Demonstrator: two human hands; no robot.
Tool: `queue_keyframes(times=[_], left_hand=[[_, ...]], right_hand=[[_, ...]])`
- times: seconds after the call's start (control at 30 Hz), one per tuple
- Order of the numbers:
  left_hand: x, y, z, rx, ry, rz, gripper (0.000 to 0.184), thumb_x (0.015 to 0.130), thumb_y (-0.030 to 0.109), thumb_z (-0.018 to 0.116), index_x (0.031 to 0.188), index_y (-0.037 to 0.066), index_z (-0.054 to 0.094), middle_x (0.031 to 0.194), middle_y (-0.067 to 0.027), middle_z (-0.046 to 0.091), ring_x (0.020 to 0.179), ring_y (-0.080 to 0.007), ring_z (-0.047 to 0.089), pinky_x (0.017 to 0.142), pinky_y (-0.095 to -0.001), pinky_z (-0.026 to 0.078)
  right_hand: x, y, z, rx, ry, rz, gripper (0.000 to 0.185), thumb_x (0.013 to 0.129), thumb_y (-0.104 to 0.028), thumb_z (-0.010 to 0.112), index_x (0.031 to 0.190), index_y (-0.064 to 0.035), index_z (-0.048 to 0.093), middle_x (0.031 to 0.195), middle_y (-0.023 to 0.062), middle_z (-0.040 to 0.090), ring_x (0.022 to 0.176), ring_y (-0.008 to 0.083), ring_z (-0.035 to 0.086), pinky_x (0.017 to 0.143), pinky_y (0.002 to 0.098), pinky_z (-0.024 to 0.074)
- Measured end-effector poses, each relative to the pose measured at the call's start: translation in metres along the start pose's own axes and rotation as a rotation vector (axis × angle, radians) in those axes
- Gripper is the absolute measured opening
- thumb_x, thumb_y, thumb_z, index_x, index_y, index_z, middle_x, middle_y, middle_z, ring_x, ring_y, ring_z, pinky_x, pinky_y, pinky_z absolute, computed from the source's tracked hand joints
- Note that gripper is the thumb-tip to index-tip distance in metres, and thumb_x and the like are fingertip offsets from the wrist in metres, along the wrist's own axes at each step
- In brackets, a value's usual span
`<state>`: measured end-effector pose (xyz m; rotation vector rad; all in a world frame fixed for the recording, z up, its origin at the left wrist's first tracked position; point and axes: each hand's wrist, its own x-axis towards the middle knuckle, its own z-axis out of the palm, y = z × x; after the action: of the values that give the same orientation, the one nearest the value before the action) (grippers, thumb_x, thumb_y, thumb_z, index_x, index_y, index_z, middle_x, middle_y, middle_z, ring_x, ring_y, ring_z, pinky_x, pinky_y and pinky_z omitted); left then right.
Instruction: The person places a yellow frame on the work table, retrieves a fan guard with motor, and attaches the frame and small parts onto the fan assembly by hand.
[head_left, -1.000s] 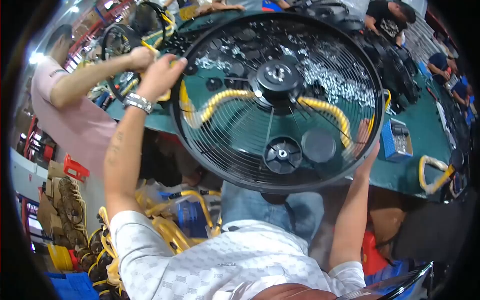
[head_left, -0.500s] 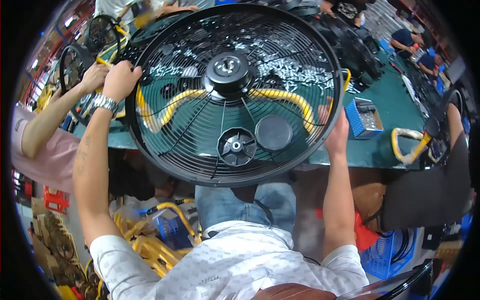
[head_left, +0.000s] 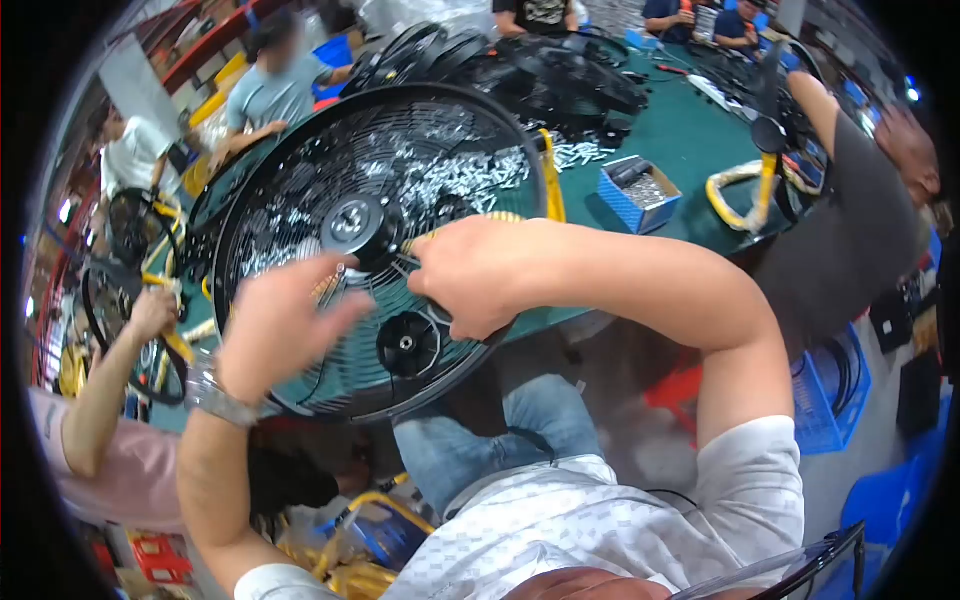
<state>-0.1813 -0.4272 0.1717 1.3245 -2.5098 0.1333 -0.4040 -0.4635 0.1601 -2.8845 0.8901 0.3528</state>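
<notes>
A large round black fan grille (head_left: 400,90) with a wire mesh leans over the front of the green table. At its middle sits a round black motor hub (head_left: 352,226). Over the grille's left half is my left hand (head_left: 285,325), blurred by motion, its thumb and fingers apart and nothing visible in them. My right hand (head_left: 478,272) reaches across the mesh just right of the hub, fingers curled downward; whatever they hold is hidden. Below the hub, a black knob-like part (head_left: 408,345) with a metal centre rests on the grille. Silver screws (head_left: 465,180) show through and beyond the mesh.
A blue box (head_left: 640,196) of small metal parts stands on the green table (head_left: 690,150). Black fan parts (head_left: 550,75) are heaped behind. Yellow-handled frames lie at both sides. A co-worker's hand (head_left: 153,312) is at the left; another person sits at the right.
Both hands have left the grille's rim and come over its middle. The grille appears lower and further left as the view has shifted. The round black disc beside the knob no longer shows.
</notes>
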Motion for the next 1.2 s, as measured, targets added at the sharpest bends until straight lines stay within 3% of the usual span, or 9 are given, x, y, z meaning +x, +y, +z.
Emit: queue_keyframes(times=[0.1,0.2,0.3,0.43,0.6,0.7,0.83,0.97,1.2], left_hand=[[0.002,0.046,0.013,0.014,-0.256,0.121,0.043,0.08,0.032,0.071,0.109,0.002,0.062,0.095,-0.015,0.066,0.085,-0.0319,0.064,0.073,-0.0384,0.051],[-0.001,0.05,0.03,0.109,-0.129,0.241,0.045,0.077,0.037,0.071,0.102,0.001,0.062,0.095,-0.0129,0.064,0.078,-0.0311,0.064,0.068,-0.0395,0.051],[0.005,0.049,0.032,0.051,-0.238,0.172,0.051,0.075,0.039,0.072,0.106,0.0,0.062,0.094,-0.0133,0.064,0.077,-0.031,0.064,0.07,-0.0392,0.052],[0.008,0.054,0.028,-0.042,-0.305,0.103,0.044,0.075,0.029,0.071,0.109,0.003,0.063,0.1,-0.0138,0.063,0.081,-0.0314,0.065,0.072,-0.0391,0.053],[0.043,0.038,0.033,-0.149,-0.035,0.245,0.029,0.075,0.008,0.052,0.102,0.003,0.062,0.097,-0.0177,0.061,0.082,-0.0349,0.062,0.074,-0.0402,0.052],[0.095,0.034,0.032,-0.559,-0.045,0.002,0.026,0.09,0.018,0.04,0.095,0.0,0.058,0.076,-0.0088,0.056,0.067,-0.0168,0.052,0.064,-0.0306,0.043],[0.159,0.041,0.061,-0.513,-0.145,-0.2,0.055,0.093,0.052,0.05,0.095,-0.001,0.061,0.074,-0.0072,0.057,0.066,-0.0149,0.052,0.064,-0.0298,0.044],[0.175,0.064,0.082,-0.733,-0.255,-0.252,0.073,0.082,0.058,0.063,0.104,-0.012,0.059,0.077,-0.0114,0.062,0.066,-0.0154,0.058,0.059,-0.0286,0.046],[0.183,0.071,0.096,-0.749,-0.154,-0.168,0.059,0.075,0.033,0.064,0.106,-0.017,0.056,0.08,-0.0196,0.066,0.075,-0.0226,0.064,0.069,-0.0323,0.05]], right_hand=[[0.001,0.009,0.013,0.09,0.1,-0.023,0.045,0.071,-0.025,0.069,0.109,-0.002,0.062,0.107,0.0221,0.057,0.099,0.0377,0.06,0.083,0.0424,0.0504],[-0.02,0.018,0.013,0.192,0.272,0.017,0.044,0.07,-0.023,0.067,0.109,-0.0025,0.062,0.103,0.0218,0.057,0.096,0.0379,0.06,0.082,0.0434,0.0497],[-0.052,0.045,0.019,0.337,1.04,-0.053,0.053,0.071,-0.028,0.071,0.116,-0.0026,0.059,0.102,0.018,0.06,0.094,0.0321,0.061,0.081,0.0394,0.0511],[-0.107,0.107,0.034,0.825,1.481,-0.005,0.053,0.078,-0.029,0.072,0.123,-0.0043,0.058,0.107,0.0106,0.063,0.091,0.0172,0.061,0.081,0.0308,0.0516],[-0.11,0.169,0.096,1.471,1.248,0.026,0.049,0.088,-0.017,0.06,0.134,-0.0046,0.047,0.11,0.0026,0.054,0.097,0.0107,0.058,0.084,0.0281,0.0505],[-0.092,0.184,0.108,1.57,1.205,0.005,0.049,0.086,-0.018,0.063,0.132,-0.007,0.05,0.116,0.0035,0.051,0.1,0.0115,0.056,0.082,0.0284,0.0509],[-0.066,0.195,0.114,1.628,1.124,-0.11,0.054,0.085,-0.012,0.064,0.135,-0.0062,0.046,0.121,0.0044,0.053,0.104,0.0139,0.057,0.089,0.0321,0.0491],[-0.061,0.19,0.105,1.628,1.057,-0.217,0.061,0.082,-0.008,0.066,0.138,-0.0059,0.043,0.125,0.0045,0.054,0.112,0.0138,0.054,0.097,0.0299,0.0442],[-0.069,0.195,0.092,1.468,0.937,-0.179,0.061,0.08,-0.006,0.068,0.137,-0.007,0.047,0.125,0.0043,0.056,0.112,0.0126,0.054,0.098,0.0283,0.0428]])
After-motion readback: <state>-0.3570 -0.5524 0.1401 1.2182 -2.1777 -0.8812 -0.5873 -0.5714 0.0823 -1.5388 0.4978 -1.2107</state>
